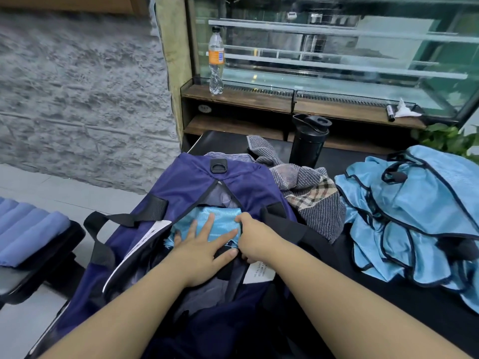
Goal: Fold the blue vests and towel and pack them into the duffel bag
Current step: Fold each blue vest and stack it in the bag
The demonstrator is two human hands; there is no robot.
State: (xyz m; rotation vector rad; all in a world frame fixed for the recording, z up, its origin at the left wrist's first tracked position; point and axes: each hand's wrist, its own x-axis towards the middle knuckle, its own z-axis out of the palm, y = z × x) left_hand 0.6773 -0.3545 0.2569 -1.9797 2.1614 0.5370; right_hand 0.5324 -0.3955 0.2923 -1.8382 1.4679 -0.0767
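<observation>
One folded vest [207, 221] is already in the duffel bag [186, 182]; the left hand [204, 244] presses it flat with straight fingers, the right hand [252, 237] grips its edge. The unfolded vests [414, 211] at the right and the towel [311, 193] beside the bag are left to do.

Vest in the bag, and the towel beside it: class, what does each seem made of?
The folded vest looks like shiny synthetic mesh, probably polyester: it has a sheen and fine weave. The towel looks like soft ribbed terry, likely cotton: matte, striped, with a plaid patch.

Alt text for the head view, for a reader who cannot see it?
Both hands push a folded blue vest into an open navy duffel bag: left hand flat, right hand gripping. A towel and unfolded vests lie right.
</observation>
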